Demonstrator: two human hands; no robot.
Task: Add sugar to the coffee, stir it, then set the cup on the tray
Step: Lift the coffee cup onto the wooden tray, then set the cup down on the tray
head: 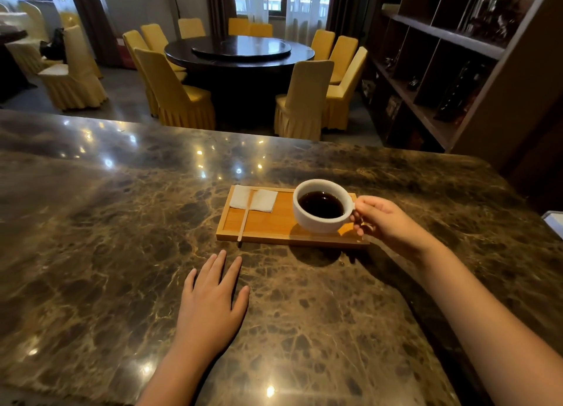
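A white cup (316, 222) of dark coffee is over the right end of a wooden tray (274, 222) on the marble counter. Whether it touches the tray or hovers just above it, I cannot tell. My right hand (384, 222) is shut on the cup's handle. At the tray's left end a white napkin (254, 200) lies flat. A wooden stir stick (245, 218) rests across it, its tip past the tray's front edge. My left hand (213, 302) lies flat on the counter below the tray, fingers apart, holding nothing.
The brown marble counter (122, 238) stretches wide to the left and toward me. A dark wooden shelf unit (457, 70) stands at the right. Beyond the counter is a round dark table (240, 52) ringed by yellow-covered chairs (173, 91).
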